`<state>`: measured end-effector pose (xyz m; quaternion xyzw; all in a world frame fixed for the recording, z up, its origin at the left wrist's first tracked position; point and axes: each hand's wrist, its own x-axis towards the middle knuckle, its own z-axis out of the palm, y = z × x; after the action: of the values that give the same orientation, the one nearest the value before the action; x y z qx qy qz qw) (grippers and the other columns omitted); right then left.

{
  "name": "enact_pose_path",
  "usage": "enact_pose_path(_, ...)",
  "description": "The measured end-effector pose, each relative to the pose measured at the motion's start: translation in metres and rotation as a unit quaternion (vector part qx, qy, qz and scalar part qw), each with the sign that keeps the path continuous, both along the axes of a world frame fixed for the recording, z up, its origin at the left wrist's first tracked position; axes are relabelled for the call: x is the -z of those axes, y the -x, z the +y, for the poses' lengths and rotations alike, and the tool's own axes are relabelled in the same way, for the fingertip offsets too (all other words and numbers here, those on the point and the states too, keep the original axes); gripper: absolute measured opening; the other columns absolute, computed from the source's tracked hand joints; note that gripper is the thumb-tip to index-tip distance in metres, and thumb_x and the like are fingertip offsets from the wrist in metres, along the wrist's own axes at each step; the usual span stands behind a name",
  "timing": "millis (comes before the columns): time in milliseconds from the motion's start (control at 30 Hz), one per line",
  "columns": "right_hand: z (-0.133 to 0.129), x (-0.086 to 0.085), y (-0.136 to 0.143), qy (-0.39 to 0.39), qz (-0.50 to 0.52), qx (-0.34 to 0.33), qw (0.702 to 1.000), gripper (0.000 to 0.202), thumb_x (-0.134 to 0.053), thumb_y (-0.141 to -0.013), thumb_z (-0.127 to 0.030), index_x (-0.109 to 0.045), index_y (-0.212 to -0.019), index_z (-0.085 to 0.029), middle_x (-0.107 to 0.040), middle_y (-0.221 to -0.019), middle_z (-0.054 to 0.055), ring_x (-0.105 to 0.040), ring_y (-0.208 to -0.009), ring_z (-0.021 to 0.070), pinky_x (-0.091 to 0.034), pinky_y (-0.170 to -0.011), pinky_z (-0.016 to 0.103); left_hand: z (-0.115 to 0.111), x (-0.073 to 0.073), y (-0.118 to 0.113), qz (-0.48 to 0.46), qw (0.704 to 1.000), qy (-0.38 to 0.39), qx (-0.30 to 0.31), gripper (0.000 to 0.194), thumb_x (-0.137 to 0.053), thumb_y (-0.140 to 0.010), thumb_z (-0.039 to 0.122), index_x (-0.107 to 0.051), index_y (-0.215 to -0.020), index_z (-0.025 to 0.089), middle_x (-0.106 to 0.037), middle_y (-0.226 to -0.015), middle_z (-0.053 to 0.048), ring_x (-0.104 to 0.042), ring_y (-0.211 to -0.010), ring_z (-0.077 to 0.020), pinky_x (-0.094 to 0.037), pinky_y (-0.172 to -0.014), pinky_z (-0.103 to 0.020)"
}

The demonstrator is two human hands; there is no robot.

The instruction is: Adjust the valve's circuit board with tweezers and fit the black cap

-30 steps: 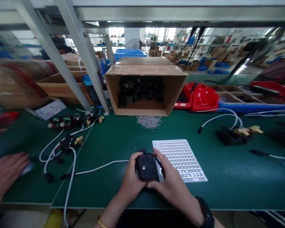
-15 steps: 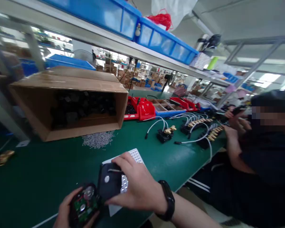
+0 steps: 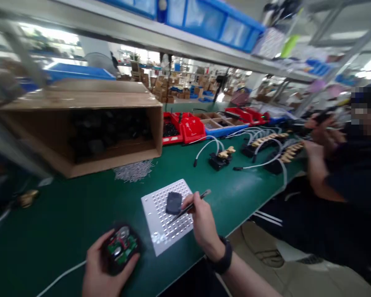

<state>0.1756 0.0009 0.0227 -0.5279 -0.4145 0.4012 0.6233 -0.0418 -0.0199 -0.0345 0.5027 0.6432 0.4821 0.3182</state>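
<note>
My left hand (image 3: 106,262) is closed around a black housing (image 3: 132,243), its open side up with a green circuit board (image 3: 122,249) and a round silvery part showing. A white cable (image 3: 62,275) runs over the table beside this hand. In my right hand (image 3: 200,218) are tweezers (image 3: 190,205), tips pointing down-left at a white sheet (image 3: 151,231) covered in rows of small silvery dots. On that sheet lies a dark, roughly square cover (image 3: 174,203), just left of my right fingers.
A cardboard box (image 3: 111,163) of black parts stands at the back left, near a pile of thin grey pieces (image 3: 133,170). Red bins (image 3: 190,128) and black units with brass fittings (image 3: 221,159) stand farther right. A co-worker (image 3: 352,177) sits at the right.
The dark cover has gone from my right hand onto the dotted sheet. That hand has moved right and now pinches tweezers. My left hand still holds the housing, and the view has shifted.
</note>
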Motion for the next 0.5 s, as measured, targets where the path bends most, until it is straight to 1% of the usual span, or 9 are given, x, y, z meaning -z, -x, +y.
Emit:
enact_pose_path(67,-0.01,-0.002,0.017,0.053,0.111,-0.062,0.991,0.052,-0.039,-0.087,-0.059,-0.063,-0.075,-0.015,-0.061,-0.059,0.004,-0.056,-0.053,0.0143,-0.045,-0.053,0.026,-0.005,-0.004,0.0,-0.014,0.999,0.0,0.04,0.072,-0.077,-0.054,0.041,-0.043,-0.114,0.02,-0.048,-0.115,-0.009,-0.055,-0.104,-0.0289,-0.047,-0.09,-0.048)
enact_pose_path(100,-0.015,-0.002,0.025,0.077,0.149,-0.102,0.98,0.049,-0.045,-0.085,-0.06,-0.063,-0.08,-0.014,-0.063,-0.06,0.006,-0.059,-0.054,0.0157,-0.047,-0.052,0.026,-0.006,-0.004,0.001,-0.013,0.999,-0.012,0.046,0.069,-0.076,-0.057,0.038,-0.042,-0.114,0.019,-0.048,-0.115,-0.009,-0.054,-0.106,-0.0281,-0.045,-0.093,-0.047)
enact_pose_path(133,-0.019,-0.002,0.033,0.094,0.172,-0.137,0.971,0.045,-0.052,-0.082,-0.058,-0.063,-0.084,-0.014,-0.067,-0.065,0.008,-0.063,-0.058,0.0179,-0.05,-0.055,0.028,-0.007,-0.003,0.001,-0.011,0.998,-0.021,0.054,0.068,-0.076,-0.059,0.035,-0.04,-0.115,0.02,-0.048,-0.116,-0.009,-0.053,-0.107,-0.0272,-0.043,-0.094,-0.047)
enact_pose_path(200,-0.025,-0.001,0.048,0.105,0.17,-0.175,0.964,0.035,-0.067,-0.075,-0.049,-0.063,-0.085,-0.016,-0.071,-0.076,0.01,-0.067,-0.068,0.0213,-0.054,-0.061,0.031,-0.008,-0.002,0.002,-0.008,0.998,-0.033,0.058,0.069,-0.077,-0.059,0.031,-0.039,-0.116,0.02,-0.048,-0.117,-0.01,-0.053,-0.108,-0.026,-0.042,-0.096,-0.045)
enact_pose_path(233,-0.027,0.0,0.054,0.101,0.151,-0.177,0.967,0.03,-0.072,-0.072,-0.043,-0.063,-0.083,-0.017,-0.072,-0.077,0.01,-0.068,-0.069,0.0216,-0.055,-0.063,0.031,-0.008,-0.002,0.002,-0.008,0.998,-0.037,0.057,0.07,-0.078,-0.059,0.03,-0.039,-0.116,0.021,-0.048,-0.117,-0.01,-0.053,-0.108,-0.0255,-0.042,-0.095,-0.044)
enact_pose_path(300,-0.03,0.001,0.064,0.078,0.102,-0.162,0.978,0.023,-0.076,-0.068,-0.035,-0.063,-0.078,-0.018,-0.072,-0.075,0.008,-0.069,-0.067,0.021,-0.056,-0.063,0.03,-0.009,-0.003,0.001,-0.011,0.998,-0.04,0.053,0.071,-0.079,-0.058,0.03,-0.039,-0.115,0.021,-0.049,-0.115,-0.01,-0.054,-0.106,-0.0248,-0.043,-0.094,-0.042)
enact_pose_path(367,-0.032,0.002,0.07,0.054,0.064,-0.146,0.986,0.019,-0.076,-0.067,-0.033,-0.065,-0.075,-0.019,-0.071,-0.072,0.007,-0.069,-0.064,0.0208,-0.057,-0.06,0.029,-0.01,-0.005,0.0,-0.015,0.998,-0.042,0.051,0.07,-0.079,-0.058,0.032,-0.039,-0.114,0.02,-0.049,-0.114,-0.01,-0.055,-0.104,-0.0243,-0.043,-0.093,-0.041)
enact_pose_path(500,-0.033,0.004,0.073,0.035,0.026,-0.144,0.989,0.013,-0.074,-0.07,-0.029,-0.067,-0.075,-0.02,-0.071,-0.071,0.006,-0.068,-0.064,0.0202,-0.057,-0.06,0.028,-0.01,-0.006,0.0,-0.02,0.997,-0.042,0.06,0.071,-0.079,-0.059,0.035,-0.038,-0.115,0.02,-0.049,-0.115,-0.01,-0.055,-0.104,-0.0243,-0.043,-0.093,-0.04)
